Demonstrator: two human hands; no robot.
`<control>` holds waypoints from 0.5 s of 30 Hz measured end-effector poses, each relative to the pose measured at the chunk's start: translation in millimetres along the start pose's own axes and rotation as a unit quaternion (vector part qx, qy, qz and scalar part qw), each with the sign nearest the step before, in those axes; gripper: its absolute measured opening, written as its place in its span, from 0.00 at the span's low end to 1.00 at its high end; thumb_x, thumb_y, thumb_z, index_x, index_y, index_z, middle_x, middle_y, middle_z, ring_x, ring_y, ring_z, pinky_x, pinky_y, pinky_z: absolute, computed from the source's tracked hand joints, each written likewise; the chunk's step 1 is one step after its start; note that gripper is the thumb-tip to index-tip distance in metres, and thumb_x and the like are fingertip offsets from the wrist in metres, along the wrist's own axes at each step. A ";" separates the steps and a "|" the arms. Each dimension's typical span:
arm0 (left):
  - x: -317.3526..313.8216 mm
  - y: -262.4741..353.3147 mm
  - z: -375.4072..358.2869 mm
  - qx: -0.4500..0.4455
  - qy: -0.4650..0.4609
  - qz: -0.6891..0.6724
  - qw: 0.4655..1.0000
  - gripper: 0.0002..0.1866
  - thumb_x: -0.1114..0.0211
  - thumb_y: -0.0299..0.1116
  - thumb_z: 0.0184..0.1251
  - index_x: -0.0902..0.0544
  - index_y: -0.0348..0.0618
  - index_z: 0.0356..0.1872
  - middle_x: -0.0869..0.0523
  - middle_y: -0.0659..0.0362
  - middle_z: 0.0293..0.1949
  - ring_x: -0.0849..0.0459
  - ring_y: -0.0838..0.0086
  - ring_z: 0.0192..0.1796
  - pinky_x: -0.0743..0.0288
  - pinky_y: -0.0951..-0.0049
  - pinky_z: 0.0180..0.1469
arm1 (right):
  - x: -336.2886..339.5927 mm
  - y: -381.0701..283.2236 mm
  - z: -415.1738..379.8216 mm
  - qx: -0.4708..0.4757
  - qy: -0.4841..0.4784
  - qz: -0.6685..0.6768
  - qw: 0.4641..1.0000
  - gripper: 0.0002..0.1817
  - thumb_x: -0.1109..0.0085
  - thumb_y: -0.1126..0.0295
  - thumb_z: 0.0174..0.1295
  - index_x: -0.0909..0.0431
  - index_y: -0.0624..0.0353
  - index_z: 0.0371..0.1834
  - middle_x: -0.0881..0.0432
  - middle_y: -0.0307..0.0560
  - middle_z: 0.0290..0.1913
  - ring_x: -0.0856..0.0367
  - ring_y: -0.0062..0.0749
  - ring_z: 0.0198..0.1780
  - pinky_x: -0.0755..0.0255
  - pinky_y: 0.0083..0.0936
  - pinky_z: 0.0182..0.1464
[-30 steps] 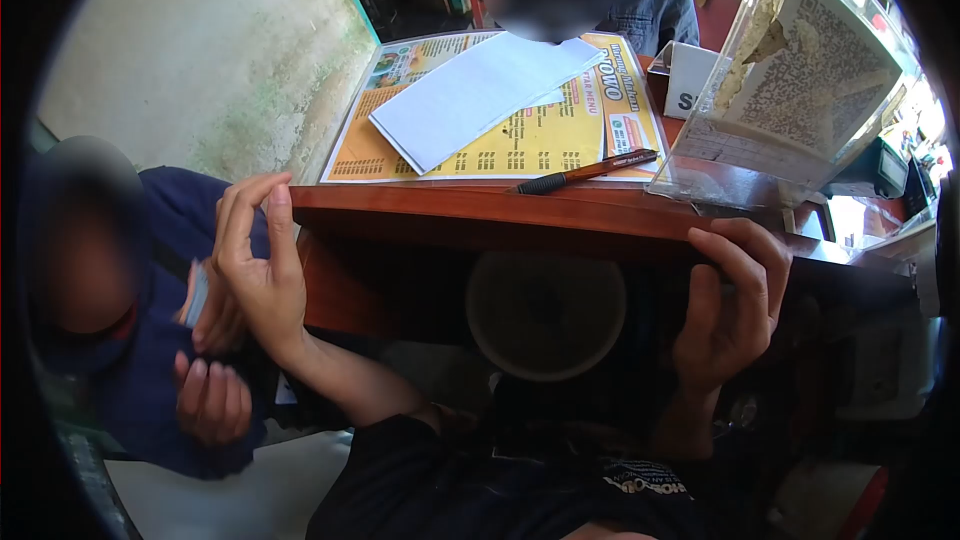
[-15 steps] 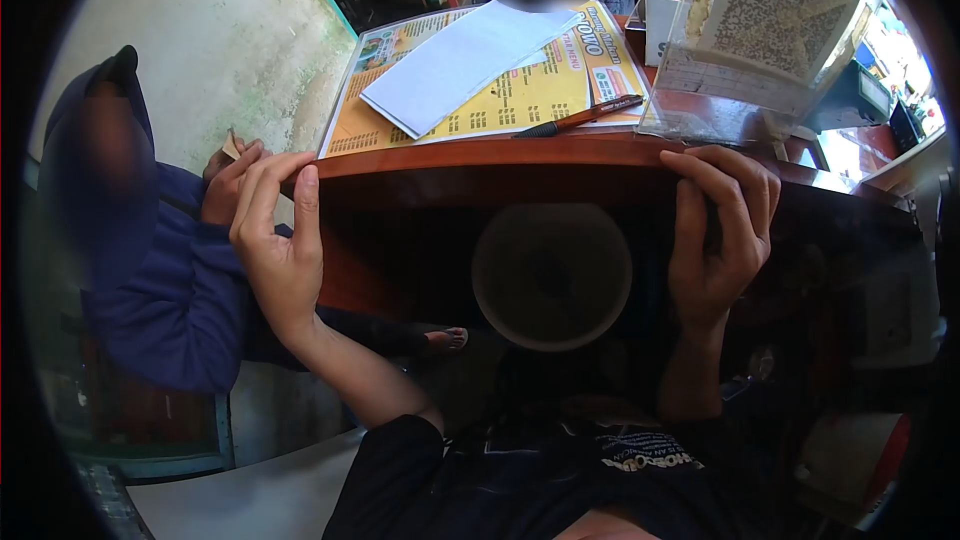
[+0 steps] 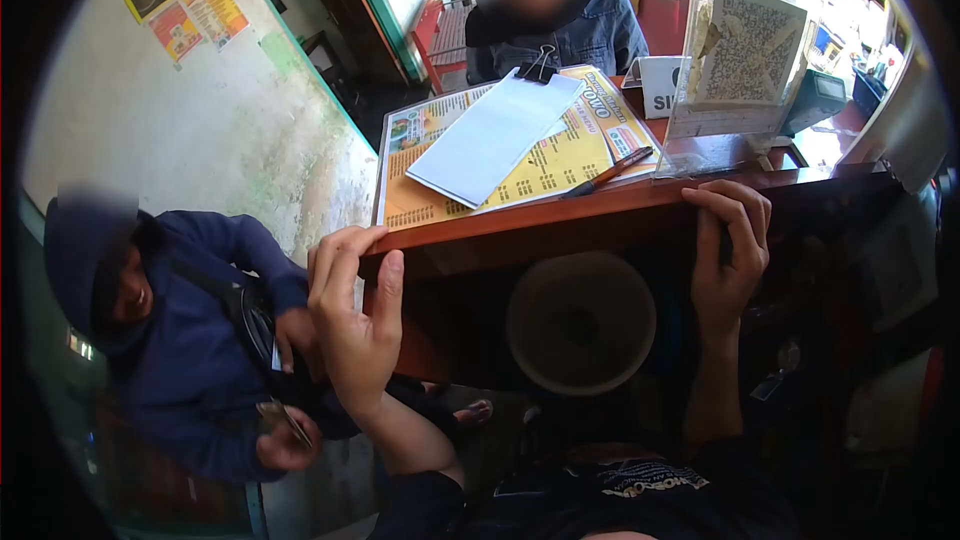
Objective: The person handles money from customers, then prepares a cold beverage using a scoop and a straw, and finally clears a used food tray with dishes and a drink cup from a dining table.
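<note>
My left hand [image 3: 355, 325] rests its fingertips on the left corner of the wooden counter [image 3: 480, 227], thumb raised apart below the edge. My right hand [image 3: 732, 255] has its fingertips on the counter's edge further right, fingers bent and loosely apart. Neither hand holds anything. Between them, on the counter top, lies a yellow printed menu [image 3: 555, 172]. On it are a stack of white paper [image 3: 495, 135] held by a black binder clip [image 3: 537, 65], and a dark red and black pen [image 3: 612, 171] near the front edge.
An acrylic stand with a QR code [image 3: 750, 50] stands at the counter's right. Under the counter is a round pale container [image 3: 580, 322]. A person in a navy hooded jacket [image 3: 200, 340] is at the left, holding something small. Another person in denim [image 3: 610, 25] sits across the counter.
My view has tilted up and to the left, so the clip and the seated person show more. The person at left has lowered their hands. My hands stay on the counter edge.
</note>
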State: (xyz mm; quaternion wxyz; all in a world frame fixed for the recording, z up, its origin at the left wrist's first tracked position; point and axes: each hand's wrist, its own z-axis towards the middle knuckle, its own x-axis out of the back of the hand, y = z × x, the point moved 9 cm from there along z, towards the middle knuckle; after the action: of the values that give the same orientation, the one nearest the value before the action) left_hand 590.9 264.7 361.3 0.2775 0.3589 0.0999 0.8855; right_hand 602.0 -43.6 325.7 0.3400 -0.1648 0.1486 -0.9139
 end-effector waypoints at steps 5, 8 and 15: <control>-0.9 -8.5 2.6 -0.023 -0.039 -0.028 0.999 0.10 0.40 0.29 0.63 0.21 0.33 0.42 0.21 0.51 0.40 0.24 0.63 0.46 0.34 0.69 0.53 | -4.0 -5.1 -5.5 -0.019 0.030 -0.045 0.998 0.09 0.46 0.83 0.57 0.19 0.59 0.35 0.20 0.43 0.38 0.26 0.32 0.44 0.33 0.27 0.49; -1.0 -13.9 2.6 -0.016 -0.039 -0.057 0.997 0.11 0.37 0.30 0.60 0.20 0.35 0.42 0.22 0.50 0.39 0.25 0.59 0.45 0.32 0.66 0.51 | -5.9 -6.2 -10.0 -0.037 0.047 -0.061 0.996 0.09 0.46 0.83 0.57 0.19 0.59 0.35 0.20 0.43 0.38 0.25 0.32 0.45 0.33 0.27 0.50; -4.2 -18.8 11.6 -0.019 -0.049 -0.113 0.992 0.13 0.36 0.32 0.60 0.20 0.35 0.42 0.22 0.49 0.39 0.24 0.59 0.43 0.31 0.65 0.51 | -7.6 -8.8 -10.2 -0.041 0.049 -0.086 0.994 0.09 0.47 0.84 0.57 0.19 0.59 0.36 0.20 0.44 0.39 0.25 0.33 0.46 0.32 0.28 0.51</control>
State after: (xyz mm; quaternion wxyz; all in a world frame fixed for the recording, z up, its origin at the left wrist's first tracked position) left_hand 609.3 277.6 360.2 0.3873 0.3826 0.1094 0.8316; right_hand 598.4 -30.5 318.4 0.2458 -0.1462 0.1880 -0.9396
